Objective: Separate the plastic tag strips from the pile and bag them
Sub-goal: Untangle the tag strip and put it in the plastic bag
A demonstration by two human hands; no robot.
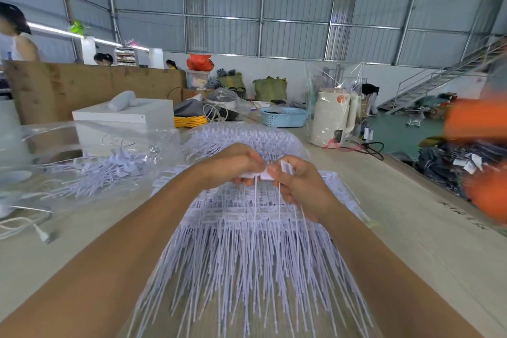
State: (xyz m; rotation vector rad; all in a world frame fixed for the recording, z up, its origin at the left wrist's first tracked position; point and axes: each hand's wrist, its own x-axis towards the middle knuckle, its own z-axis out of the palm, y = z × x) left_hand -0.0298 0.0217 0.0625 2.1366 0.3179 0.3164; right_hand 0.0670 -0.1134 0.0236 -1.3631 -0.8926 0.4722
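While both hands pinch one white plastic tag strip (263, 174) above the near pile (247, 241), left hand (233, 163) anchors; right hand (299, 181) should peel slowly

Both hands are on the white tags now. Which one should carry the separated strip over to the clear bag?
Probably the left hand. The clear plastic bag, with loose white plastic tag strips in it, lies on its side of the table. The right hand keeps its grip on the held tags, above the white tag pile.

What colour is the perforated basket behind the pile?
Light blue basket, seen best in the head view.
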